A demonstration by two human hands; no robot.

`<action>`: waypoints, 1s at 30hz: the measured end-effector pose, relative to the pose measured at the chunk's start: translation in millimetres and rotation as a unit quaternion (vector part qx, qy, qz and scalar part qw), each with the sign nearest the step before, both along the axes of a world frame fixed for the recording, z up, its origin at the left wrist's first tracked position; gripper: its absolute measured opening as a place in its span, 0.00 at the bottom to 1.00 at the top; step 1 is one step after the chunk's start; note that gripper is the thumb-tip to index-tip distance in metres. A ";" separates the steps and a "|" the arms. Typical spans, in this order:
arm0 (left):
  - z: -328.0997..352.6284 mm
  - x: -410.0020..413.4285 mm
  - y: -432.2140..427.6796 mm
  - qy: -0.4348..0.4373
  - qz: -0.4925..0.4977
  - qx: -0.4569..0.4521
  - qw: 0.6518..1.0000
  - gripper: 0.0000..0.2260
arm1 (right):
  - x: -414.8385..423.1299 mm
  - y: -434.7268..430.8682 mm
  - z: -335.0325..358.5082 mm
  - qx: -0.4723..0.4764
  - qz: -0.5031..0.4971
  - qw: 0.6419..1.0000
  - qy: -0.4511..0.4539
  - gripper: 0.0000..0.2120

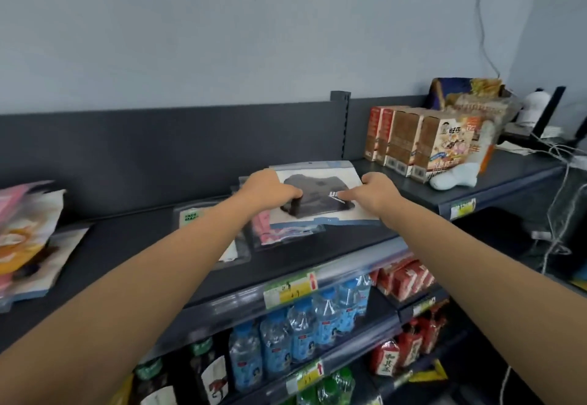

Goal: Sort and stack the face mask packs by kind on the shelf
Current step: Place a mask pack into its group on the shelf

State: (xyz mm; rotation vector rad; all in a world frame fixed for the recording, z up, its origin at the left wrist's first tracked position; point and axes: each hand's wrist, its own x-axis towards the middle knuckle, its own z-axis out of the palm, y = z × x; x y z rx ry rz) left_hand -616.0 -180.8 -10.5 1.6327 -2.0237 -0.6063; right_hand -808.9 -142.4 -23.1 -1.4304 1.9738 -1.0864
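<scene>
where left hand (264, 189) grips, pack (318, 184) meets right hand (377, 191)

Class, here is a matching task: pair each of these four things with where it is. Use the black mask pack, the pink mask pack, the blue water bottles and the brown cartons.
Things:
1. black mask pack
2. pink mask pack
3. blue water bottles
4. brown cartons

Places:
A. one level below the top shelf
B. held by the left hand and right hand
C. upright at the top shelf's right end
D. partly covered by another pack

Pairs: 1-B, 2-D, 3-A, 4-C
</scene>
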 end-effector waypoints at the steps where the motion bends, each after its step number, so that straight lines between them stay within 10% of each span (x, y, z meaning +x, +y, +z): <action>1: 2.1 -12.7 -10.9 -0.013 -0.003 -0.001 1.000 0.19 | -10.1 -10.4 0.9 0.004 0.001 1.000 0.020 0.23; 8: -4.4 -61.9 -80.9 -0.063 -0.024 0.042 0.997 0.37 | -51.1 -75.1 -2.4 0.044 0.021 0.990 0.133 0.30; 18: -25.3 -91.2 -148.3 -0.169 -0.016 0.106 0.980 0.21 | -73.0 -144.0 -21.0 0.165 0.103 0.951 0.242 0.24; 30: 2.3 -37.8 -76.9 -0.136 0.147 -0.014 0.980 0.20 | -11.4 -159.2 6.2 -0.086 0.259 0.938 0.215 0.21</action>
